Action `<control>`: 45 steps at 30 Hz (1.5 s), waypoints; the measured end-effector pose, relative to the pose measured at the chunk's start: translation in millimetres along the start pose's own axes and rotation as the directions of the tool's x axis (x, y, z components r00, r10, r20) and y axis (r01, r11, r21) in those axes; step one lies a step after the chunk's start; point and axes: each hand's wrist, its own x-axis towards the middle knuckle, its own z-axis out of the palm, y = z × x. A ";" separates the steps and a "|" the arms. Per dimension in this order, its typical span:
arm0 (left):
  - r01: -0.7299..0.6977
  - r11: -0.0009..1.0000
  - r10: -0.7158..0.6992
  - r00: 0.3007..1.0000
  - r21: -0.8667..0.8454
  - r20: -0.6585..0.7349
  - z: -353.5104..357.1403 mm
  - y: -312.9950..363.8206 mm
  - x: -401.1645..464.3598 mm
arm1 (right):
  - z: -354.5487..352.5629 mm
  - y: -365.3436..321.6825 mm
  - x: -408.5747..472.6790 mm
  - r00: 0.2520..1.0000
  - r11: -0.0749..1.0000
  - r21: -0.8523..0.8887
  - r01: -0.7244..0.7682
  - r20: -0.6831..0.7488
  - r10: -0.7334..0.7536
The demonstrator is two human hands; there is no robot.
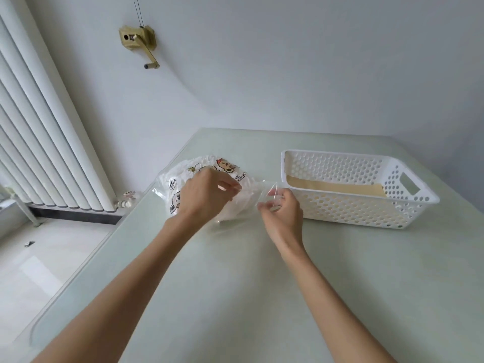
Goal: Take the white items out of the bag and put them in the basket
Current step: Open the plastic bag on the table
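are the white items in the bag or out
In: the white items sit inside the clear bag; both hands pinch its mouth; the basket holds none.

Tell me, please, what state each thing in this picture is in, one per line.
clear plastic bag: lying on the table, its mouth pulled between both hands.
white items: inside the bag, none taken out.
basket: upright on the table, holding only a tan sheet on its floor.
left hand: pinches the bag's edge.
right hand: pinches the bag's edge.
brass crank: on the wall, handle hanging down.
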 end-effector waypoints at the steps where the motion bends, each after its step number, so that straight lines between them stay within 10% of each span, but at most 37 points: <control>1: 0.028 0.992 -0.021 0.998 -0.122 0.056 -8.9 1.2 5.6 | 1.0 -2.2 -2.7 0.999 0.999 -0.007 0.042 -0.012 -0.042; 4: 0.229 0.902 -0.132 0.954 -0.367 0.269 -32.9 6.2 21.2 | 1.4 -11.7 -4.2 0.986 0.986 -0.063 0.155 -0.049 -0.158; 8: 0.348 0.925 -0.245 0.854 -0.154 0.458 -33.0 7.4 26.5 | 4.1 -23.0 -6.7 0.970 0.970 -0.053 0.239 -0.036 -0.241; 13: -0.009 0.933 -0.092 0.961 0.359 0.261 -10.7 6.8 16.5 | 8.2 -17.3 -9.2 0.964 0.966 -0.038 0.257 -0.063 -0.259; 24: -0.055 0.857 0.015 0.996 0.513 0.083 -61.0 8.5 51.7 | -17.0 11.9 1.4 0.889 0.776 -0.434 0.457 0.207 -0.408; 28: -0.074 0.847 0.066 0.997 0.527 0.033 -52.1 -0.1 47.3 | -21.1 -0.1 -0.4 0.913 0.853 -0.326 0.406 0.118 -0.389; 31: -0.074 0.860 0.039 0.996 0.504 0.080 -43.8 -6.0 44.7 | -25.3 -6.1 -29.8 0.801 0.768 -0.284 0.573 -0.005 -0.599; 36: -0.085 0.894 0.009 0.985 0.441 0.172 -35.2 1.6 39.4 | 0.2 -3.8 -48.0 0.631 0.510 -0.376 0.774 0.381 -0.676; 45: -0.062 0.959 -0.008 0.969 0.277 0.246 -52.1 2.6 50.0 | 12.0 -8.4 -22.8 0.489 0.354 -0.355 0.865 0.435 -0.756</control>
